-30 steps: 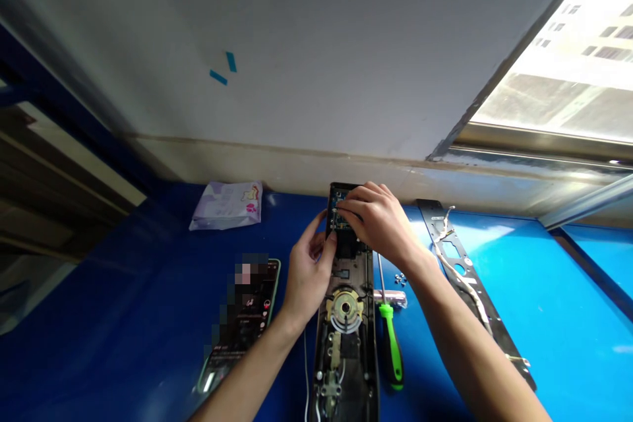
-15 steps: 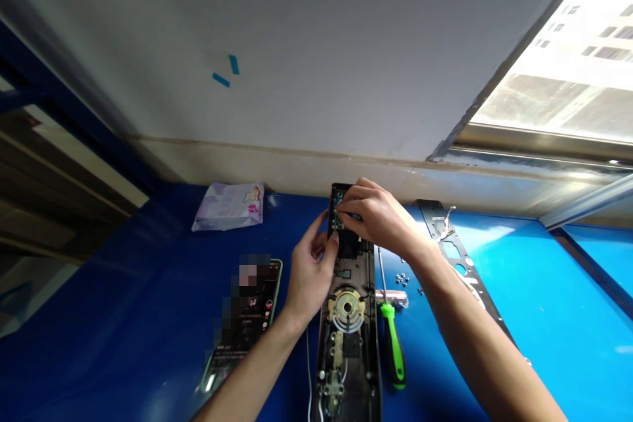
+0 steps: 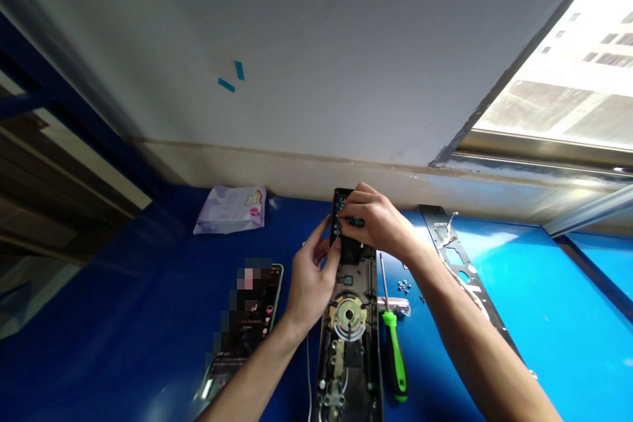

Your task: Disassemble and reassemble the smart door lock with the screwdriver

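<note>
Right hand [image 3: 378, 219]: shifted slightly nearer along circuit board [image 3: 339, 203]; fingers pinched narrow, contents indiscernible.
Left hand [image 3: 313, 277]: clasps black housing [image 3: 373, 277].
Circuit board: in housing's far end; work seemingly unfinished.
Perforated plate [image 3: 442, 232]: apparently removed.

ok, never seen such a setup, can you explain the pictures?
No machine: just a person's two bare hands. Every picture comes from one head-worn camera looking forward and down. The left hand holds the left edge of a long black casing; the right hand is at a circuit board inside its far end. Whether it pinches something small, I can't tell. On the blue table, a phone and a pale purple packet lie to the left; to the right are a green screwdriver, small metal bits and a black plate.
</note>
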`<state>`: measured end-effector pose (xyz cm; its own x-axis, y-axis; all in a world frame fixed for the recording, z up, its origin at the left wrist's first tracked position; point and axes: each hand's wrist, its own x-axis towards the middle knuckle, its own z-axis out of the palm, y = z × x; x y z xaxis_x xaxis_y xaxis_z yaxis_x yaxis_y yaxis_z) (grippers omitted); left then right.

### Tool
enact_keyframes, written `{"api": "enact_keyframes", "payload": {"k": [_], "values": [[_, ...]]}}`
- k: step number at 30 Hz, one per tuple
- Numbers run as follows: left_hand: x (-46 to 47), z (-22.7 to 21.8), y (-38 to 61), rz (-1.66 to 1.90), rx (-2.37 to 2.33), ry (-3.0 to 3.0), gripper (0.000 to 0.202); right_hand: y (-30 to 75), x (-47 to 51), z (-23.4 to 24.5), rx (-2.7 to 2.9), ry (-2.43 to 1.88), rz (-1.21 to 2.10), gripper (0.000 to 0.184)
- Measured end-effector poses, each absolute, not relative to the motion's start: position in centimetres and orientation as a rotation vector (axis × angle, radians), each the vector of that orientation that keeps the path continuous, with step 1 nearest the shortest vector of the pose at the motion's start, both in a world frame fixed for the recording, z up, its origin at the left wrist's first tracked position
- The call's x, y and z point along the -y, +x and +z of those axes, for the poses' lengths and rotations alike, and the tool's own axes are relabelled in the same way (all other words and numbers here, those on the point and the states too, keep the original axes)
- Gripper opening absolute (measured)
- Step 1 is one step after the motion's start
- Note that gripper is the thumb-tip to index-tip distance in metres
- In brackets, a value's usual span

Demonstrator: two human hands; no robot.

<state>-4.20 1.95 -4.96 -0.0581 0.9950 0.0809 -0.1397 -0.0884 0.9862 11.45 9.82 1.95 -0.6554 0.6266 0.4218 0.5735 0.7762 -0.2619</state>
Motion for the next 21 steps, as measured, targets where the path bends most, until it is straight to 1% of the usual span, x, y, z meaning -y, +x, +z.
{"api": "enact_keyframes", "payload": {"k": [5,9,14,18,21], "values": [[-2.1,-4.7,-4.3,1.345,-1.144,1.183,0.066,11.6,-9.9,1.9,2.445,-0.899,0.159,0.02],[-1.9,-4.1,-5.3,1.313,-1.271,1.374,0.05,11.9,-9.3,2.3,2.408,-0.92,0.167,0.022],[-0.9,-4.5,-7.0,1.236,-1.51,1.626,0.041,12.5,-7.6,2.9,2.345,-0.948,0.171,0.027],[-0.8,-5.0,-7.8,1.101,-1.438,1.902,0.035,13.0,-6.7,3.0,2.293,-0.978,0.187,0.025],[-1.0,-5.7,-8.1,0.982,-1.405,2.088,0.035,13.0,-6.4,3.1,2.275,-0.992,0.204,0.024]]}}
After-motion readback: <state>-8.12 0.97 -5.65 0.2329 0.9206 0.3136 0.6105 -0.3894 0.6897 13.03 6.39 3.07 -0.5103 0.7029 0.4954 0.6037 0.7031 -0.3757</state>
